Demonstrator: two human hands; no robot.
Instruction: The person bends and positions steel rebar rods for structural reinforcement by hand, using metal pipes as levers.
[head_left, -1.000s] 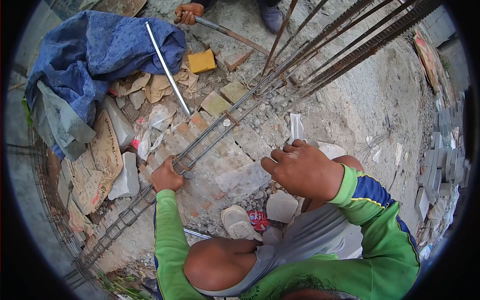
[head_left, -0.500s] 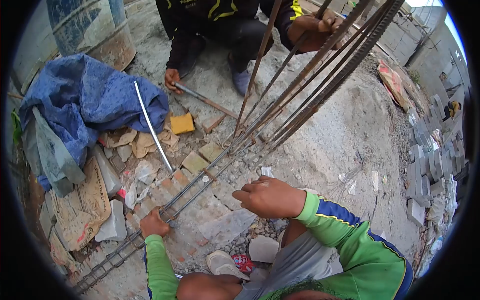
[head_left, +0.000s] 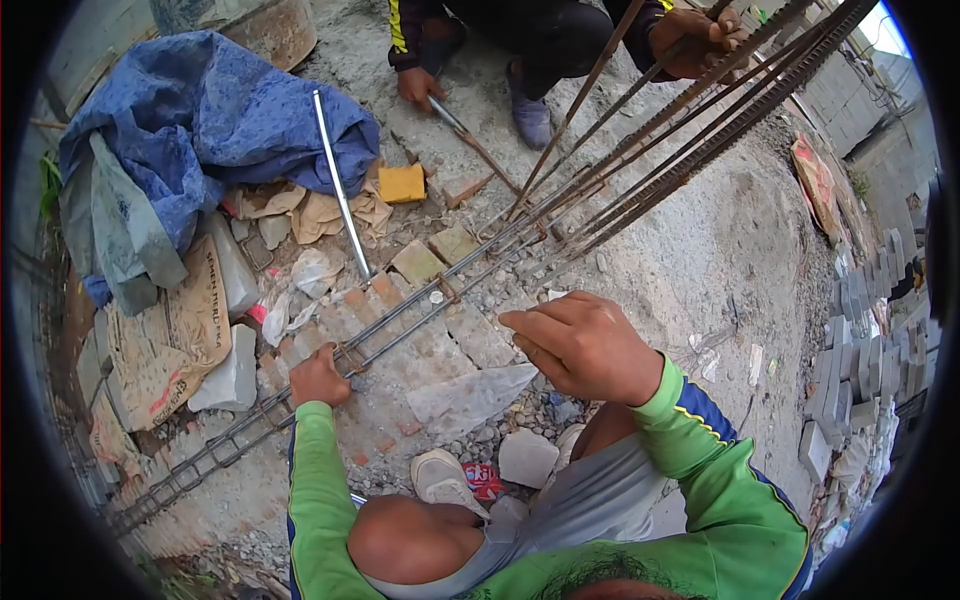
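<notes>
Your shoe [head_left: 445,478] sits at six o'clock among broken bricks [head_left: 470,335]. Just beyond it, at about eight o'clock, your left hand [head_left: 318,378] is closed tight around a bar of the rebar cage [head_left: 443,290], gripping right beside one of its ties. The cage lies across the bricks and runs from seven o'clock up toward one o'clock. Your right hand [head_left: 585,345] hovers near centre on the cage's four o'clock side, fingers loosely half-curled with nothing visible in them. Farther off, at eleven o'clock, a metal tube [head_left: 340,185] lies against a blue tarp [head_left: 220,110], near a yellow block [head_left: 402,183]. At twelve o'clock a co-worker's hand [head_left: 418,88] grips a rod [head_left: 470,140].
</notes>
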